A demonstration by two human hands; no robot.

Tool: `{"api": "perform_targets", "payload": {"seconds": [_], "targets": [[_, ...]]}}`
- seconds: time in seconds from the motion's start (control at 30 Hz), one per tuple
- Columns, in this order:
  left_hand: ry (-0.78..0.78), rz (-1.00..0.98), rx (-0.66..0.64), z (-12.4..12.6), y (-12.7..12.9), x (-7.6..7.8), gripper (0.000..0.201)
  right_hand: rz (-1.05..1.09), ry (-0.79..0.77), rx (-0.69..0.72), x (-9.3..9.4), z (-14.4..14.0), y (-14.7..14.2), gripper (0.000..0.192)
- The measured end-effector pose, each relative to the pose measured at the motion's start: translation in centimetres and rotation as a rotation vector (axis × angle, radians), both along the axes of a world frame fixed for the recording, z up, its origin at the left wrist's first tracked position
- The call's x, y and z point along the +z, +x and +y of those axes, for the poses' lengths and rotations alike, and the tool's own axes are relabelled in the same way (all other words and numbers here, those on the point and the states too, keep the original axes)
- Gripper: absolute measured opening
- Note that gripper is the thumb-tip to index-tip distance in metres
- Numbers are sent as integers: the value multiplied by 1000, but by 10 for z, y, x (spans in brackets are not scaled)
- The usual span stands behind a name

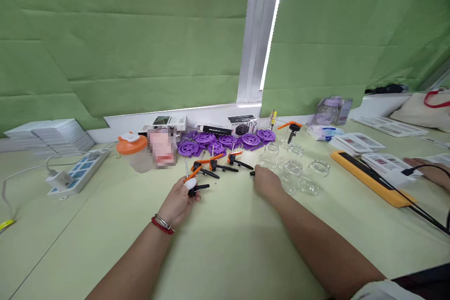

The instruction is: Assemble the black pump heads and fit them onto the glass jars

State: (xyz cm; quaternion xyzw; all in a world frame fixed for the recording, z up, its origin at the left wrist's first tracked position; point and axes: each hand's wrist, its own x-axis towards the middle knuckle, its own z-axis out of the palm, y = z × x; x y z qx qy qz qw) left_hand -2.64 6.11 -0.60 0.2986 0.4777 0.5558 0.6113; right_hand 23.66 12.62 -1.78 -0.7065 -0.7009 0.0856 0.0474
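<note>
My left hand rests on the pale green table and is closed on an orange-and-black pump part; a white wrap covers one fingertip. Just beyond it lie several more orange-and-black pump parts. Reaching forward, my right hand has its fingertips at a small black piece, and whether it grips that piece cannot be seen. Right of that hand stand several clear glass jars. Purple round discs lie in a row behind the pump parts.
An orange-lidded cup and a white power strip stand at left, near stacked white tiles. A long orange power strip with black cables crosses the right side. Another person's hand lies at far right. Boxes line the windowsill.
</note>
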Motion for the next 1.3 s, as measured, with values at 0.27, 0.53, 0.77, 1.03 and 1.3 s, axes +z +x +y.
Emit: {"api": "perform_targets", "payload": {"seconds": [0.27,0.53,0.77,1.03,1.3], "targets": [[-61,18,-103,-4,3,4,17,412,124,471,-1,-23,-27,16],[-24,55,-256,-11,16,0,25,473,130,692,1,-47,-53,14],[-6,69,-202,-8,13,-3,25,516,52,578,0,-46,-49,17],[-43,47,-198,-11,21,-1,34,648,81,742,-11,-50,-52,37],[-60,200,-138,-13,26,-1,47,626,71,771,-16,-49,-53,38]]}}
